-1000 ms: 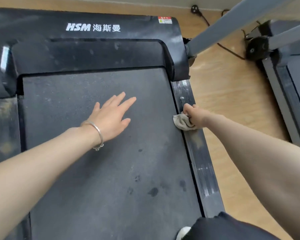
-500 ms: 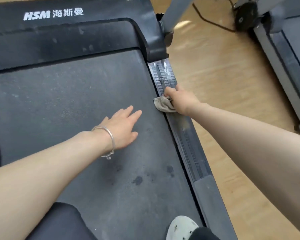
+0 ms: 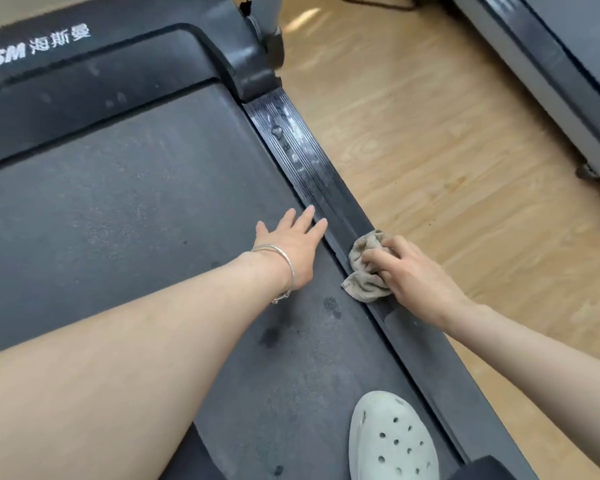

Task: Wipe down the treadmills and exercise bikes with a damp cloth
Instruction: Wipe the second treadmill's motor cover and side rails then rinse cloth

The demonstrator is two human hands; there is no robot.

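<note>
A black treadmill fills the left and middle of the head view, with its dusty belt (image 3: 125, 209) and a ribbed right side rail (image 3: 302, 157) running toward me. My right hand (image 3: 413, 275) grips a crumpled beige cloth (image 3: 362, 271) and presses it on that rail. The stretch of rail beyond the cloth shows wet streaks. My left hand (image 3: 291, 244), with a silver bangle at the wrist, lies flat on the belt, fingers straight and fingertips at the rail's inner edge.
A pale clog (image 3: 392, 441) stands on the belt at the bottom. Wooden floor (image 3: 430, 140) lies right of the rail. A second treadmill's frame (image 3: 551, 81) crosses the top right corner. The grey upright (image 3: 264, 8) rises at the rail's far end.
My right hand has dragged the cloth back along the rail toward me, leaving wet marks behind. My left hand has slid right across the belt to the rail's edge. The view has shifted nearer and rightward.
</note>
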